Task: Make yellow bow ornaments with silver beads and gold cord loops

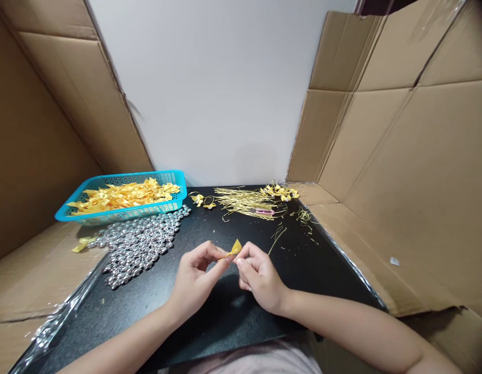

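Note:
My left hand [196, 275] and my right hand [260, 275] meet over the black table [209, 322], fingertips pinched together. Between them they hold a small yellow ribbon bow [235, 249]. Left of my hands lies a heap of shiny silver beads [137, 244]. A blue plastic basket [124, 213] full of yellow ribbon bows [126, 195] stands behind the beads. Farther back lies a bundle of thin gold wires [244, 202].
A pink tool [264, 212] rests on the gold wires. Finished yellow bows [282, 192] lie at the back right, two more [203, 200] near the basket. Cardboard walls [412, 156] stand on both sides, a white wall behind. One loose bow [80, 245] lies on the left cardboard.

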{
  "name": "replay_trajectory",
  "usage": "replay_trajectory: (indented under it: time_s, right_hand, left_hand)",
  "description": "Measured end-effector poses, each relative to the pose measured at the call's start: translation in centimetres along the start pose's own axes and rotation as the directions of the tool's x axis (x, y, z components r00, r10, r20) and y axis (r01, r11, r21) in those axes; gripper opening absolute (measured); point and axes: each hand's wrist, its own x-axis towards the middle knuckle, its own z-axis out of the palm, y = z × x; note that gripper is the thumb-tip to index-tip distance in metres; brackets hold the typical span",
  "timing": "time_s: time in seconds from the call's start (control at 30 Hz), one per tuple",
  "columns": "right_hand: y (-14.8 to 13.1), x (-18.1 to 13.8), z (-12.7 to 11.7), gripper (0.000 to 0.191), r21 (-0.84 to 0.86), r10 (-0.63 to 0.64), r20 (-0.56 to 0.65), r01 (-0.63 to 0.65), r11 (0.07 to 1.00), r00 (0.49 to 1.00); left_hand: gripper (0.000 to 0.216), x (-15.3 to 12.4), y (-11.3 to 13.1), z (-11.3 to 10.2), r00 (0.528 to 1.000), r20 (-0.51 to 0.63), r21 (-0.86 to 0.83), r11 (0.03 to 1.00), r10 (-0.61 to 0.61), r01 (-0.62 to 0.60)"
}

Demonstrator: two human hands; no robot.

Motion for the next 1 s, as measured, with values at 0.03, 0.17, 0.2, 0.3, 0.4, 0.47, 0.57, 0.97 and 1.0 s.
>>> replay_trajectory:
  time_s: [0.03,0.17,0.2,0.3,0.4,0.47,0.57,0.97,1.0]
  right_hand:
    - [-0.03,0.01,0.0,0.028,-0.003,0.001,0.0,-0.001,1.0,1.0]
    - [-0.07,-0.03,0.02,0.028,-0.015,0.0,0.001,0.0,1.0,1.0]
    - [-0.07,-0.04,0.03,0.028,-0.016,-0.002,0.001,0.002,1.0,1.0]
    - [-0.05,-0.05,0.06,0.028,-0.019,-0.005,-0.001,0.005,1.0,1.0]
    - [0.02,-0.04,0.1,0.028,-0.023,-0.007,-0.006,0.006,1.0,1.0]
    - [0.11,-0.05,0.13,0.028,-0.028,-0.011,-0.014,0.011,1.0,1.0]
    - [0.17,-0.11,0.15,0.028,-0.046,-0.017,-0.028,0.015,0.999,0.999]
    - [-0.13,-0.27,0.15,0.025,-0.096,-0.013,-0.03,0.01,0.995,0.999]
    - [-0.13,-0.23,0.13,0.025,-0.094,-0.012,-0.029,0.009,0.996,0.999]
  left_hand:
    - [0.012,-0.01,-0.01,0.01,1.0,0.001,0.002,1.0,0.002,-0.002]
    - [0.013,0.0,-0.13,0.04,1.0,0.004,0.005,1.0,0.007,-0.007]
    - [0.013,0.01,-0.15,0.04,1.0,0.005,0.007,1.0,0.009,-0.009]
    - [0.012,0.02,-0.16,0.03,1.0,0.007,0.013,1.0,0.017,-0.017]
    - [0.012,0.0,-0.12,0.07,1.0,0.009,0.023,0.999,0.03,-0.03]
    - [0.012,-0.04,-0.12,0.1,0.999,0.01,0.034,0.999,0.042,-0.042]
    - [0.012,-0.11,-0.15,0.1,0.998,0.008,0.057,0.996,0.069,-0.069]
    - [0.011,-0.12,-0.18,-0.1,0.984,-0.002,0.203,0.963,0.18,-0.176]
    - [0.01,-0.15,-0.21,-0.13,0.983,-0.001,0.211,0.961,0.184,-0.18]
